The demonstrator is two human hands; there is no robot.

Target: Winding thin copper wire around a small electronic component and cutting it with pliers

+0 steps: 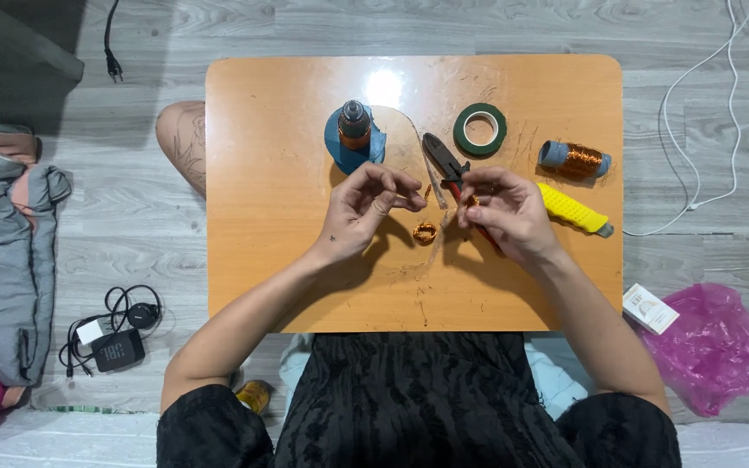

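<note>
Now | left hand (364, 211), right hand (504, 212) pinching thin copper wire (428, 191) | coiled ring (425, 232) beneath

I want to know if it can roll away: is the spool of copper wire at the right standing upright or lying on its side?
Lying on its side: the copper wire spool rests lengthwise on the table, both blue ends pointing sideways.

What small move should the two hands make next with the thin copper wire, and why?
Probably draw the copper wire taut between the left hand and right hand: both pinch it above the table, and a small coil lies just below.
</note>
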